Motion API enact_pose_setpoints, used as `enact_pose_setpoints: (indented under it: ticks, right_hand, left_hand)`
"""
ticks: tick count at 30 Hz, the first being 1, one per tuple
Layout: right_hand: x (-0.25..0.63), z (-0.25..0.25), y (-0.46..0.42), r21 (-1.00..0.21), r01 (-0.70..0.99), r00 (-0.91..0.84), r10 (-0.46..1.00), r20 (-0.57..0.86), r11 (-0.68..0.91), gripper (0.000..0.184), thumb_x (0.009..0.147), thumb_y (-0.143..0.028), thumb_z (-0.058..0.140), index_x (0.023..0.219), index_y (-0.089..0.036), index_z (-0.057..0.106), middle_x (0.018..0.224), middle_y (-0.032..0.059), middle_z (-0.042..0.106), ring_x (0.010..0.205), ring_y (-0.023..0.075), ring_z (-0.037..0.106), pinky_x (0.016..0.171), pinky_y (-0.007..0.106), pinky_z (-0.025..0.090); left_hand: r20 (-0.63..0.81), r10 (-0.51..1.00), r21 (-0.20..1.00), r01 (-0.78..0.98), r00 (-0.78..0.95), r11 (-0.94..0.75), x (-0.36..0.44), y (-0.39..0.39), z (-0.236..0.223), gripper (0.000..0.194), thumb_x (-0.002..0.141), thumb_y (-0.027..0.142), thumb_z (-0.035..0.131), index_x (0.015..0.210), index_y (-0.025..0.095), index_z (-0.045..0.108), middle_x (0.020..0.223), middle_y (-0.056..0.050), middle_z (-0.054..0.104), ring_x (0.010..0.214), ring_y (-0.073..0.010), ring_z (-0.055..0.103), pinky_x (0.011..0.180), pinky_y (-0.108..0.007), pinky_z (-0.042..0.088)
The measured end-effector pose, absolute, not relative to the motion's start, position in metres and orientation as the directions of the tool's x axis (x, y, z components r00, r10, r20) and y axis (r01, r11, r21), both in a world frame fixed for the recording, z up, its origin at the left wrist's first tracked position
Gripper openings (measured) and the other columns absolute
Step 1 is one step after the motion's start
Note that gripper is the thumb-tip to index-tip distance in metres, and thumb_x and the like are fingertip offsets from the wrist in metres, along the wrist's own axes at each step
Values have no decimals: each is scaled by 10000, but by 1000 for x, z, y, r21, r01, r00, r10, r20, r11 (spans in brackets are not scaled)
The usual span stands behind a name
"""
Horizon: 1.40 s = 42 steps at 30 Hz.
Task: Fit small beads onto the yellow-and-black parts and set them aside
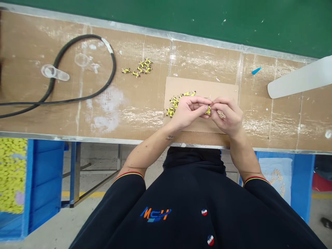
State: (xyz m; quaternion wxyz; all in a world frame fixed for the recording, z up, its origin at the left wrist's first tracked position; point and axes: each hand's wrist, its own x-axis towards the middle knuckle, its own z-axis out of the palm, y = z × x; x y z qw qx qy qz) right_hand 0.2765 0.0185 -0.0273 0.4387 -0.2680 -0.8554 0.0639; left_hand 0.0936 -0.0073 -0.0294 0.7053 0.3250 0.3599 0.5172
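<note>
Both my hands meet over a cardboard sheet (202,84) on the bench. Between their fingertips is a small yellow figure (208,110), partly covered by the fingers. My left hand (188,110) pinches it from the left, thumb and index finger closed. From the right, the closed fingers of my right hand (228,114) touch it too. A pile of yellow-and-black figures (173,103) lies on the sheet beside my left hand, which hides part of it. Some tiny pale pieces (222,114) show by my right hand, too small to identify.
More yellow figures (141,67) lie farther left. A black cable (114,65) loops across the bench near a clear plastic scoop-like piece (55,72). To the right are a blue pointed cap (256,71) and a white cylinder (298,77). Blue crates (45,180) stand below the bench.
</note>
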Motion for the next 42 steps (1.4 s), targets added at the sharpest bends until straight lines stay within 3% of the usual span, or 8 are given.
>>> enact_pose_setpoints:
  ticks: [4,8,13,17,30,33,37,42]
  right_hand:
    - [277,-25,18,-264,434,-540,483,689,861,146,988,-119,601,1040,-247,647,994,39,737,904,158,741,747,293,634]
    - [279,-26,20,-279,392,-570,469,674,877,137,1002,-129,581,1052,-236,651,1008,48,739,923,157,736,763,291,624]
    - [286,-26,22,-326,370,-630,493,600,870,137,1024,-170,551,1035,-259,653,1035,48,734,924,162,727,760,325,628]
    - [287,-26,21,-339,377,-632,507,587,862,128,1031,-196,550,1021,-259,660,1022,59,723,916,164,719,757,332,632]
    - [284,-23,21,-325,336,-636,467,614,884,126,1016,-156,581,1063,-259,637,1030,50,732,906,164,738,757,314,633]
    - [283,-27,20,-412,271,-575,490,655,870,209,988,-123,614,1135,-269,639,1042,41,712,955,167,733,808,312,641]
    - [278,-34,16,-722,59,-424,672,607,689,319,991,-263,661,1297,-295,578,1137,46,654,911,145,716,697,272,628]
    - [272,-32,8,-898,-137,-493,757,428,418,177,981,-341,709,1104,-250,620,966,11,715,744,107,711,626,230,594]
  left_hand:
    - [-204,956,868,-413,210,276,89,-7,-27,385,683,369,954,900,110,770,792,-35,787,659,-92,736,648,-211,647]
    - [-231,940,869,-381,250,315,85,-6,-28,364,707,320,919,943,107,742,722,-7,754,634,-90,725,622,-200,626]
    - [-216,923,845,-413,317,339,82,-4,-29,630,695,304,926,1224,142,626,643,72,679,582,-92,701,591,-198,600]
    - [-208,915,834,-427,346,350,82,-4,-29,746,695,333,935,1304,157,543,645,88,658,592,-105,709,600,-211,596]
    - [-151,921,835,-453,360,313,81,-4,-33,748,720,365,956,1316,173,548,656,80,663,591,-94,700,572,-181,579]
    - [-70,940,872,-437,335,221,80,-4,-34,631,778,374,920,1294,179,615,706,58,675,598,-79,683,579,-190,571]
    - [192,954,934,-342,230,-105,78,-5,-32,303,888,457,808,1075,222,767,874,-17,743,714,-88,685,639,-236,570]
    - [364,924,930,18,120,-368,77,-10,-29,322,934,593,688,853,293,771,843,-29,770,857,-177,695,931,-440,578]
